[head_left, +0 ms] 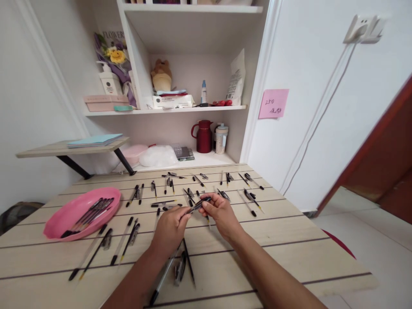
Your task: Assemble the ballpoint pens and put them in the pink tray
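Note:
Both my hands meet over the middle of the wooden table [283, 240]. My left hand [170, 229] is closed on the lower end of a black pen [198, 205]. My right hand [220, 214] pinches the same pen's upper end with fingertips. The pen lies tilted between them, a little above the tabletop. Several pens, clear barrels, refills and caps lie scattered around the hands, such as loose pen parts [180, 268] just below my left wrist. A pink oval tray [64, 212] at the left holds several assembled black pens.
A shelf unit stands behind the table with a red jug [203, 136], a white cup [221, 139], bottles and a plush toy. A small side shelf [64, 149] juts out at the left. A pink sticky note [273, 103] is on the right wall.

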`<state>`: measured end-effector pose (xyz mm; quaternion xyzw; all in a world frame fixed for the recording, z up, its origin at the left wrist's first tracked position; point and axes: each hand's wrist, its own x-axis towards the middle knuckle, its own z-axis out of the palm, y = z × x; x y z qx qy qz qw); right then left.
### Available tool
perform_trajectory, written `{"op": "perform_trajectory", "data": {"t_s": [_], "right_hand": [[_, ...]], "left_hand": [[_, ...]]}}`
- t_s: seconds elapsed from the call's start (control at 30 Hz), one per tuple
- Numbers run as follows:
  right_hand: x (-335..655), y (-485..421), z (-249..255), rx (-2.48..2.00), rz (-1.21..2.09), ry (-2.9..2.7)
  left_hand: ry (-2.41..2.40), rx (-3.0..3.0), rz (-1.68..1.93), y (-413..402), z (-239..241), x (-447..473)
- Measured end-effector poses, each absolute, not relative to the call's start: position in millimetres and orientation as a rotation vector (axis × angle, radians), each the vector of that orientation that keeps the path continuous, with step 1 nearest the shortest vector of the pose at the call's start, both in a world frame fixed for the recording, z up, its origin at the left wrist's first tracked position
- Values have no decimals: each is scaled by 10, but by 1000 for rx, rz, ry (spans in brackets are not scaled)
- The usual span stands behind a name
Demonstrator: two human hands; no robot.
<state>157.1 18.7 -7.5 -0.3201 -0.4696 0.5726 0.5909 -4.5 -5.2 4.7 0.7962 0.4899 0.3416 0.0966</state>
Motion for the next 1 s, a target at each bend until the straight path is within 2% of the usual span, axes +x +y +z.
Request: {"op": "perform_trajectory", "data": {"t_s": [0.33,0.6,0.7,0.83,1.0], "right_hand": [[1535,187,-78,-780,1349,-1025],[1648,258,-121,-833,1266,-983],[1666,242,-145,-886,1258,-1032],[1653,224,-199,-941,1250,-1101],[1616,229,-244,-988,1255,-1143]], "left_hand": [[1481,2325,1049,-76,99,17],[1427,1462,1079,-73,175,12],[1421,1512,1148,-40,236,-205],[1763,1870,1079,16,363,-793],[2467,1855,604,76,544,-1727]]}}
